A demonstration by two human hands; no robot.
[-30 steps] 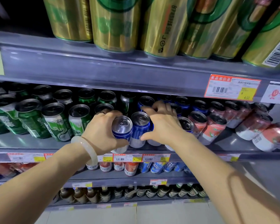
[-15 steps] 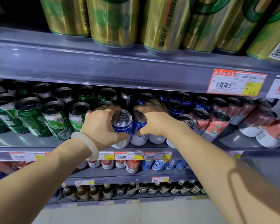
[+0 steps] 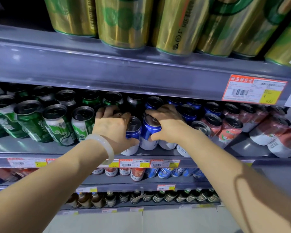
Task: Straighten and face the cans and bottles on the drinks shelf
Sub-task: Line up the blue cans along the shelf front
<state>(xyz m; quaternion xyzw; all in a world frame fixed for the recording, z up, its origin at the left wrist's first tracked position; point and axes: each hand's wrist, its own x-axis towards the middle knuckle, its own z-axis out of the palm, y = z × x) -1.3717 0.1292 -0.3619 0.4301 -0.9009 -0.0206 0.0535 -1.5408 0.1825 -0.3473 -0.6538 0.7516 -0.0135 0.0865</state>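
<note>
- The grey drinks shelf (image 3: 40, 147) runs right across, and both its ends are cut off by the edges.
- Big gold cans (image 3: 123, 22) stand on the shelf above; their tops are cut off.
- Green cans (image 3: 32, 121) fill the left of the drinks shelf, and red cans (image 3: 232, 126) fill the right. The back rows sit in the dark and are hard to see.
- The left hand (image 3: 114, 128) has its fingers wrapped around a blue can (image 3: 133, 132) at the front, and hides much of it.
- The right hand (image 3: 166, 126) has its fingers closed over the top of a second blue can (image 3: 149, 132) just beside the first.
- A pale bracelet (image 3: 104, 147) sits on the left wrist.
- The price tags (image 3: 134, 163) are too blurry to read.
</note>
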